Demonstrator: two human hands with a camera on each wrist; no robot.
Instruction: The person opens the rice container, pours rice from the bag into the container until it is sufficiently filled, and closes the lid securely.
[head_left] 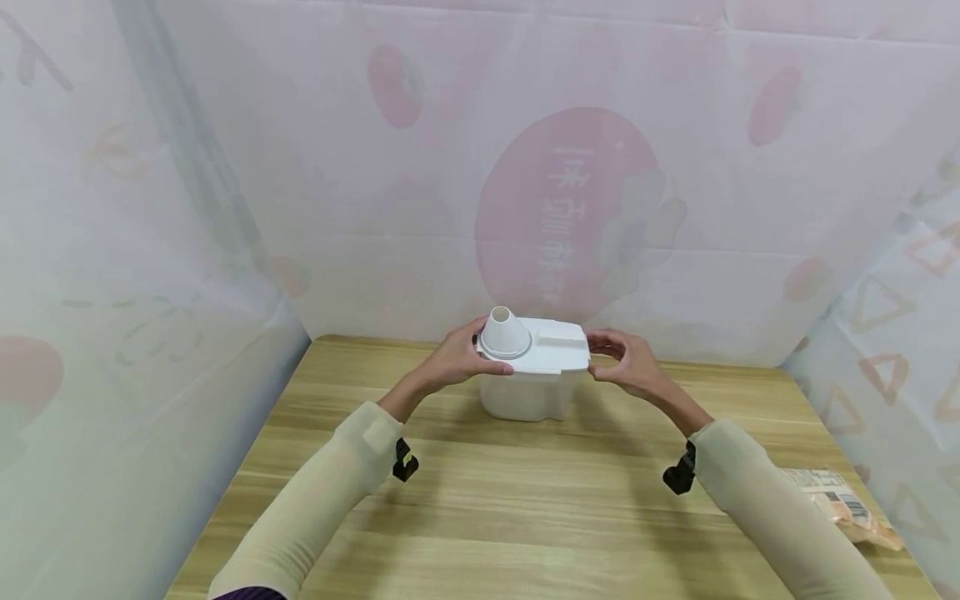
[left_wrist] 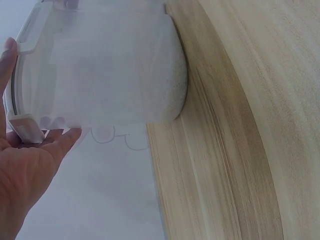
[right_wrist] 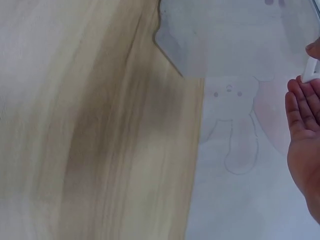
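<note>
A translucent white container (head_left: 525, 396) stands on the wooden table (head_left: 525, 508) near its far edge. Its white lid (head_left: 558, 350) carries a white cone-shaped spout (head_left: 504, 332) at the left end. My left hand (head_left: 453, 360) grips the lid's left end, thumb on top beside the cone. My right hand (head_left: 626, 362) pinches the lid's right end. In the left wrist view the container (left_wrist: 110, 65) fills the upper left and my left hand (left_wrist: 25, 170) touches the lid's clip (left_wrist: 25, 125). The right wrist view shows my right hand (right_wrist: 305, 130) at the lid's edge (right_wrist: 311, 70).
A printed plastic packet (head_left: 843, 504) lies at the table's right edge, beside my right forearm. Pale printed sheets (head_left: 585, 208) wall in the table at the back and on both sides. Bare wood stretches between my arms.
</note>
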